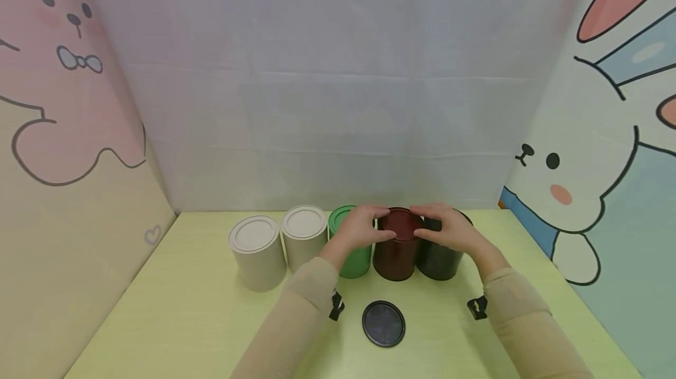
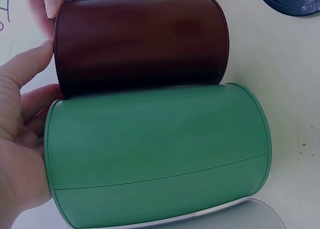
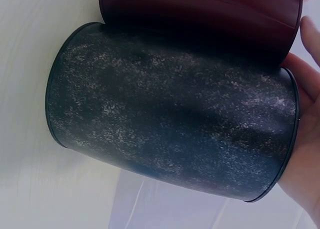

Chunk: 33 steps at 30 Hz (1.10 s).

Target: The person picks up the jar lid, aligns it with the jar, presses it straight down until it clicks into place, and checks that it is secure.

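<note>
A dark red canister [image 1: 397, 261] stands between my two hands, its round top facing up. My left hand [image 1: 361, 227] grips its top rim from the left, thumb on the near side and fingers on the far side. On the opposite side my right hand [image 1: 455, 229] holds the same rim with thumb and fingers spread around it. The green canister [image 2: 160, 149] sits under my left wrist, close beside the red one. Beneath the right hand is a mottled black canister [image 3: 170, 109], its top partly hidden by that hand.
Two white canisters [image 1: 259, 259] continue the row to the left. A round black lid [image 1: 384, 324] lies flat on the pale yellow-green table [image 1: 174, 320] in front of the red canister. A white cloth backdrop [image 1: 327, 103] rises behind the row, with cartoon-printed panels at both sides.
</note>
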Each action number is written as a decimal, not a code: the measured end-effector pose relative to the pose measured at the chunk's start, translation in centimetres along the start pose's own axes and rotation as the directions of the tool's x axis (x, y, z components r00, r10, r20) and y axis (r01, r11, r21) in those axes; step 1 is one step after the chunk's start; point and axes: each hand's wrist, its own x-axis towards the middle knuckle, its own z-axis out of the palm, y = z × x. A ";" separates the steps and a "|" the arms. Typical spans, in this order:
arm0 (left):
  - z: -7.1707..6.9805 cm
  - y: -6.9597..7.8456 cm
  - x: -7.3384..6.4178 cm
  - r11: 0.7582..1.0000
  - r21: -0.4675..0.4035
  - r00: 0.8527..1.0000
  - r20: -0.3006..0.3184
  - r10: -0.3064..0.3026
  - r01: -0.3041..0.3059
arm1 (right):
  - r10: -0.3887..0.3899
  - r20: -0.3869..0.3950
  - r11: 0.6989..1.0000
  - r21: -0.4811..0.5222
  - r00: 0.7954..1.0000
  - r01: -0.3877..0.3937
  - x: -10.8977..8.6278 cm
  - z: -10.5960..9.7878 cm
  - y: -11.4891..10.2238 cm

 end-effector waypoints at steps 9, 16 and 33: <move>0.0 0.1 -0.2 1.000 0.014 1.000 0.001 0.007 -0.007 | -0.020 -0.006 1.000 -0.020 1.000 0.020 0.0 0.2 -0.1; 0.2 0.1 -0.1 0.999 0.043 1.000 -0.006 0.011 -0.010 | -0.008 0.009 0.999 -0.051 1.000 0.008 0.2 0.1 -0.3; -0.4 0.3 0.1 0.993 0.117 0.996 0.082 0.016 -0.026 | -0.024 0.070 0.996 -0.086 0.997 0.030 0.6 -0.5 -1.0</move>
